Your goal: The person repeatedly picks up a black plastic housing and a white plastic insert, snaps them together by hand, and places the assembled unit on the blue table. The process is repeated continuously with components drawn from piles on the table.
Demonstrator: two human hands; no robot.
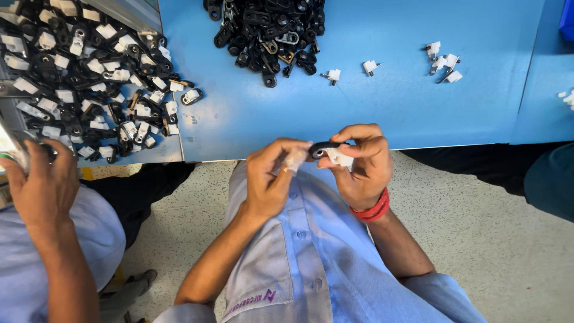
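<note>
A blue table (382, 113) was seen across the top of the view, with a speckled floor (490, 239) below it. On a grey tray (128, 9) at the left a heap of joined black-and-white parts (89, 84) was spread, and a pile of plain black clips (269, 33) was lying on the table's far edge. A few loose white plugs (442, 63) were scattered to the right of it. At the left edge another person's hand (42, 179) was raised beside the tray.

Just off the table's near edge, above the lap, a small black clip (321, 148) with a white plug (339, 157) was held between both hands. It was pinched by the right hand (359, 164), fingers pressed together around it, a red band at the wrist. The left hand (272, 176) was closed at the fingertips on the clip's left end; what else it held could not be told. The piece was judged light, stiff and smooth plastic, easily dropped, and best taken by its flat sides.
</note>
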